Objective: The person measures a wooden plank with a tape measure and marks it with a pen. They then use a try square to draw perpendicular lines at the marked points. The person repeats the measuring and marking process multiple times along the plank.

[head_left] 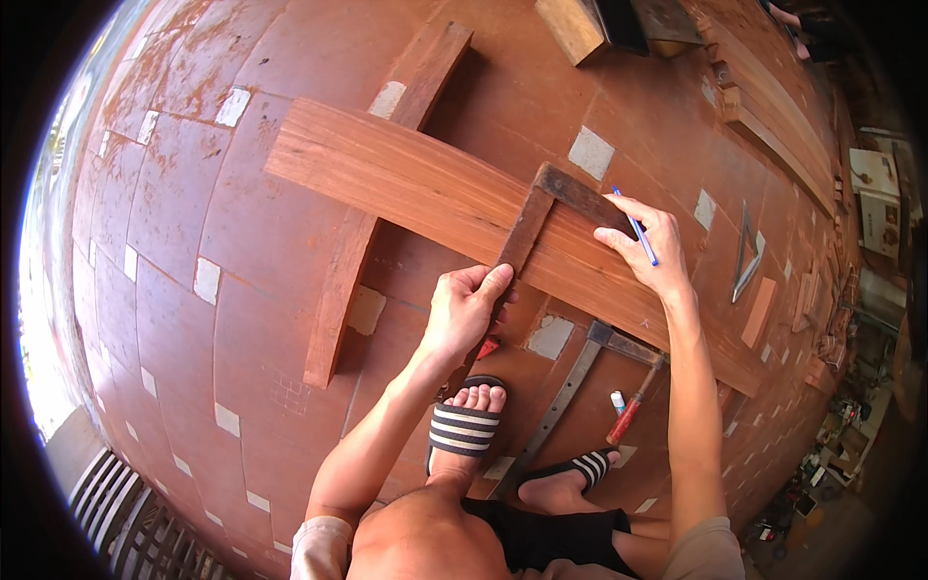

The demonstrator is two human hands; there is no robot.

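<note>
A long reddish-brown plank (387, 164) lies slantwise over a crosswise beam (340, 304). Across the plank rests a dark, worn L-shaped carpenter's square (528, 230). My left hand (462, 309) is closed round its long arm at the plank's near edge, thumb on top. The short arm runs along the plank's far side toward my right hand (655, 246). That hand holds a blue pen (636, 230) among its fingers, with thumb and forefinger by the end of the short arm. Whether they touch the square I cannot tell.
Near my sandalled feet lies a bar clamp (561, 404) with a red handle (626, 418), beside a small white tube (618, 400). A metal triangle (744, 261) and a short offcut (760, 313) lie on the right. Stacked boards (773, 135) and a wooden block (572, 31) sit farther off.
</note>
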